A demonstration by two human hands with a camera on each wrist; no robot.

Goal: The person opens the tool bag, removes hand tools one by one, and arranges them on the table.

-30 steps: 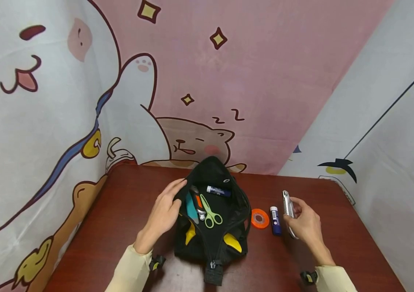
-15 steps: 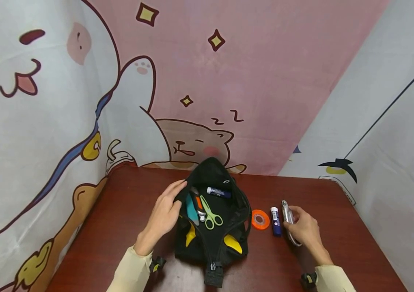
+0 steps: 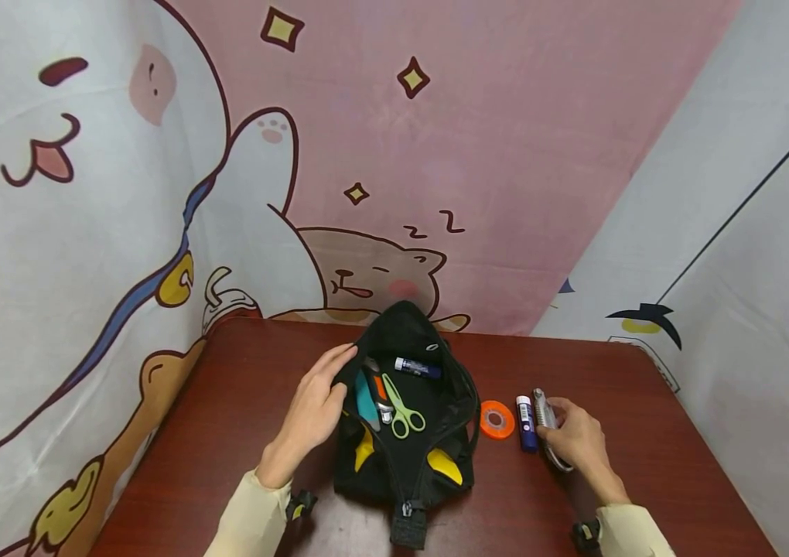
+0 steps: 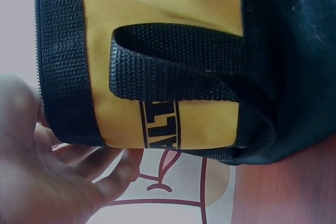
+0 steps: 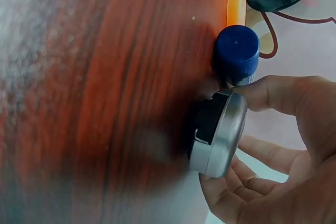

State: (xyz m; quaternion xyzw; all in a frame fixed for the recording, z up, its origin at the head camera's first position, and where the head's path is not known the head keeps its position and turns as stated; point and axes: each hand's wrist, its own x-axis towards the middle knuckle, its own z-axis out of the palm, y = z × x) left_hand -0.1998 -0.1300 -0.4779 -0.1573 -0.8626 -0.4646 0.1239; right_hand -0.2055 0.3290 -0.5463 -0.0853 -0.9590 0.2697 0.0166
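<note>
My right hand (image 3: 578, 437) holds a long silver metal tool with the look of a utility knife (image 3: 544, 414), thumb on one side and fingers on the other. In the right wrist view the knife's rounded end (image 5: 231, 135) is close over the tabletop; whether it touches cannot be told. Just left of it stands a blue glue stick (image 3: 527, 433). My left hand (image 3: 307, 410) grips the left rim of an unzipped black and yellow tool bag (image 3: 370, 483). Inside the bag lie green scissors (image 3: 403, 414), another glue stick (image 3: 418, 367), an orange-and-grey tool (image 3: 382, 394) and a teal item (image 3: 366, 402).
An orange disc-like roll (image 3: 496, 419) lies between the bag and the standing glue stick. Everything rests on a reddish-brown table (image 3: 262, 363). Printed cloth (image 3: 506, 155) hangs behind it and at the sides. A strap loop (image 4: 173, 72) sticks out from the bag's yellow side.
My right hand has lowered the utility knife toward the table and brought it slightly left, closer beside the glue stick. My left hand has stayed at the bag's rim.
</note>
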